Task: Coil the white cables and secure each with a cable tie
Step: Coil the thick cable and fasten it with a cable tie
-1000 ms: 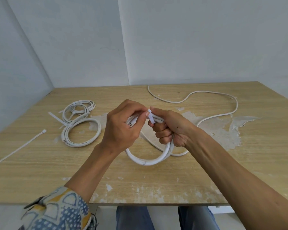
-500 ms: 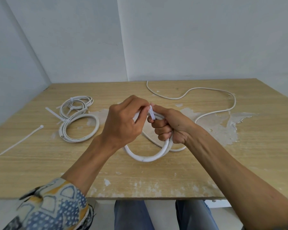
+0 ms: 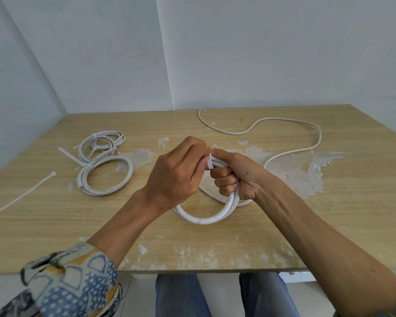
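A blue, yellow and white patterned sleeve (image 3: pixel 73 282) covers the left forearm at the near edge of the worn, pale wooden counter (image 3: pixel 55 225). Above the counter's middle, a white round cable coil (image 3: pixel 201 219) hangs from the right hand (image 3: pixel 238 177), whose fingers are curled tight round its strands. The left hand (image 3: pixel 176 177) pinches a thin white plastic cable tie (image 3: pixel 210 164) at the top of that coil. The coil's loose tail (image 3: pixel 318 143) snakes off to the far right. To the left lie a long loose white cable tie (image 3: pixel 21 195), a larger tied white coil (image 3: pixel 128 177) and, farther back, a smaller tied white coil (image 3: pixel 121 137).
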